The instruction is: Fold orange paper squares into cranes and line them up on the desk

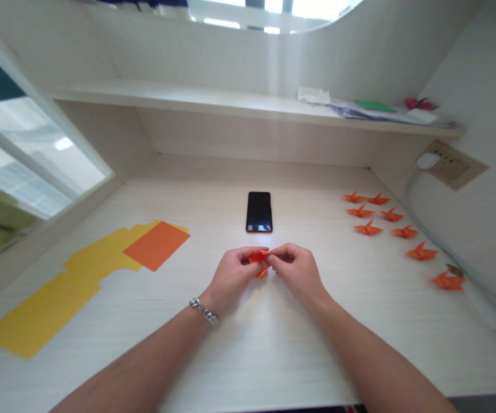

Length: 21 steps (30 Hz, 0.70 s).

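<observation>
A partly folded piece of orange origami paper (257,257) is held between my two hands above the middle of the desk. My left hand (234,272) grips its left side, thumb on top. The fingertips of my right hand (296,265) pinch its right edge. One narrow orange point sticks out below, toward me. Just beyond my hands lies a black phone (259,212), screen up. An orange square sheet (157,245) rests on overlapping yellow sheets (41,314) to the left.
Several folded orange paper cranes (421,252) stand along the right side of the desk (213,367). A white cable (445,246) runs past them from a wall socket (456,166). Papers (359,109) lie on the shelf (213,102) at the back.
</observation>
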Tool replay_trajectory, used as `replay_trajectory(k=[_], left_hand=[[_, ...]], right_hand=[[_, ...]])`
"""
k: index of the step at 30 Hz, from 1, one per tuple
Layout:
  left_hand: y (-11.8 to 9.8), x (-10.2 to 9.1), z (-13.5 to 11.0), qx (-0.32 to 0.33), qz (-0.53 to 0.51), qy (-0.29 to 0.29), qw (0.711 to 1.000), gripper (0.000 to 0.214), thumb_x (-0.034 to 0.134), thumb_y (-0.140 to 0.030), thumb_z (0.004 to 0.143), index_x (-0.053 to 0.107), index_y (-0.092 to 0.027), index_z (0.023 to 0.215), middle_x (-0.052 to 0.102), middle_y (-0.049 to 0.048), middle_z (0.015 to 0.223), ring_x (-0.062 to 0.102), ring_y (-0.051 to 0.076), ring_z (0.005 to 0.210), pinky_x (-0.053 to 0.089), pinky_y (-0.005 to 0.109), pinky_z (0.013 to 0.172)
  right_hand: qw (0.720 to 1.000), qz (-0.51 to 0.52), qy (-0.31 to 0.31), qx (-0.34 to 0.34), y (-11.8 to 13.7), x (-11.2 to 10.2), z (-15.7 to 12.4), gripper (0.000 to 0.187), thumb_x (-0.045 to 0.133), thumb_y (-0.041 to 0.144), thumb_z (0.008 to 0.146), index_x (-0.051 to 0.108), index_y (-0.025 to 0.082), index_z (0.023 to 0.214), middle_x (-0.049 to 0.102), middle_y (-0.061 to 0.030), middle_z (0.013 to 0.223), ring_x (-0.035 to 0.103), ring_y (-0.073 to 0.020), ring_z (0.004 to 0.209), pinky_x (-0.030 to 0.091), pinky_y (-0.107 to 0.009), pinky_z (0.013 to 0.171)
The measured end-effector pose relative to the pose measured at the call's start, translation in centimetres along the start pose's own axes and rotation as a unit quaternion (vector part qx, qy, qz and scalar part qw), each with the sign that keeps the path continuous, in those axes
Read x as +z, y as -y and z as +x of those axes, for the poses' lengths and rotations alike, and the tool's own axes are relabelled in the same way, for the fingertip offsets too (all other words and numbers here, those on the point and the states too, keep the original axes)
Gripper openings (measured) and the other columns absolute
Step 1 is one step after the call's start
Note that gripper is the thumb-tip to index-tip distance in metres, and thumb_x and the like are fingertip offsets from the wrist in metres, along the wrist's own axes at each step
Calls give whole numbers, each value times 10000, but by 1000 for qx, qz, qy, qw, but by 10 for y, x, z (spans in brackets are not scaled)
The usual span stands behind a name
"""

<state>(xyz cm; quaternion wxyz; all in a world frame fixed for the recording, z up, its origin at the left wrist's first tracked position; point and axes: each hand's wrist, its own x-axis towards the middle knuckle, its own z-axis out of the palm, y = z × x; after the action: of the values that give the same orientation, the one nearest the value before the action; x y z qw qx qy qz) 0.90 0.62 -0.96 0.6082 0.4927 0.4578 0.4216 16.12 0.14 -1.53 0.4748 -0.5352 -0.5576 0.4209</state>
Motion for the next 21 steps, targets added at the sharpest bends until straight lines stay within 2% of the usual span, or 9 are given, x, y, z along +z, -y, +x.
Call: replay_trajectory(k=[10,17,21], left_hand=[[1,-1,2,-10,8,-3,1000,310,742,-225,659,719,-112,946,712,83,819,603,145,669,476,261,633],[2,-2,2,-10,26,-5,1000,368,739,-228,661,703,-101,1004,716,108,904,620,170,738,481,275,677],[-1,-1,0,1,22,26,999,289,713,-234,681,721,-119,946,708,80,830,603,166,717,467,269,665]], right_hand=[[1000,-20,16,-4,3,-2,0,136,657,250,708,732,157,772,726,-55,721,666,-193,677,516,-282,631],[997,-74,5,-34,6,-3,-1,100,638,198,724,730,181,760,720,-32,719,664,-180,690,508,-277,663],[993,-97,-1,-73,6,-4,-2,144,649,193,724,736,200,839,713,-42,797,646,-170,702,511,-269,640]])
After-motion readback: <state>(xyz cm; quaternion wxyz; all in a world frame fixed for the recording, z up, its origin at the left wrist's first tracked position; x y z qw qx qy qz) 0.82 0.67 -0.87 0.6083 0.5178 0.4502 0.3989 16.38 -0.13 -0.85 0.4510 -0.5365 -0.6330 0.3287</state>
